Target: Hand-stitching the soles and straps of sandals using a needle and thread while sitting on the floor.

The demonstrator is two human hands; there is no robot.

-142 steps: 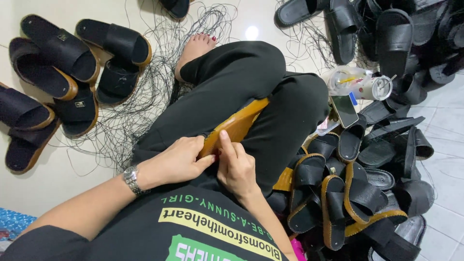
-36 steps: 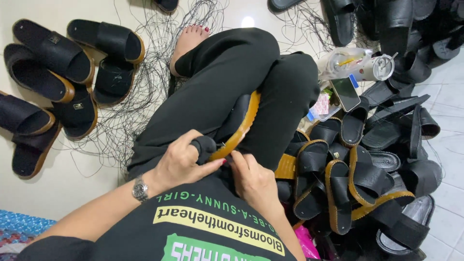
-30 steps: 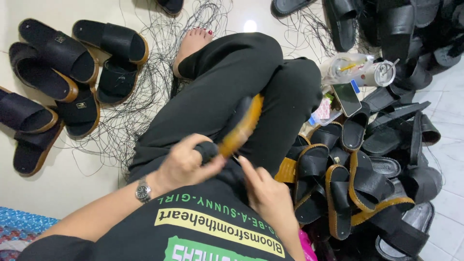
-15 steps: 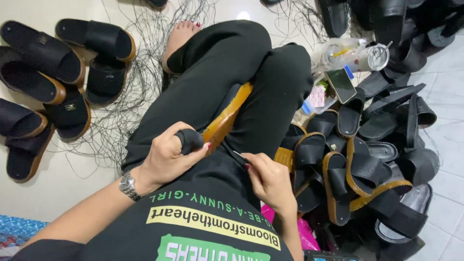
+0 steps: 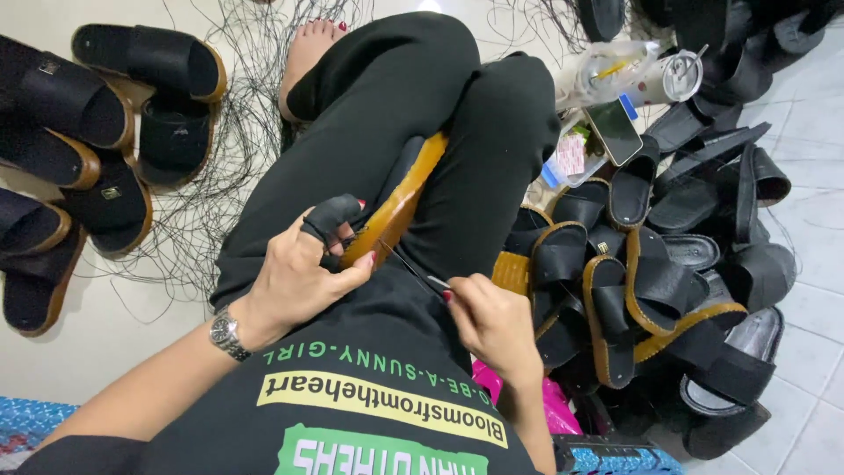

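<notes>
Two hands work on one tan-edged sandal [image 5: 400, 207] that lies wedged between the person's black-trousered knees, heel end toward the body. The left hand [image 5: 303, 273] closes its fingers around that near end, the forefinger wearing a black finger guard [image 5: 330, 220], wrist cocked back with a metal watch [image 5: 227, 334] on it. Just to the right of the sandal, the right hand [image 5: 497, 321] pinches a thin needle [image 5: 420, 274] between thumb and fingertips, its tip angled toward the sole's edge and very close to it; whether it has entered the material is too small to tell.

Judging by the layout, the work is well along but unfinished: left of the sandal, a group of finished-looking black sandals [image 5: 105, 149] rests on the floor amid loose black thread [image 5: 207, 220], while right of it a larger heap of sandals [image 5: 668, 290] sits, apparently awaiting stitching.
</notes>
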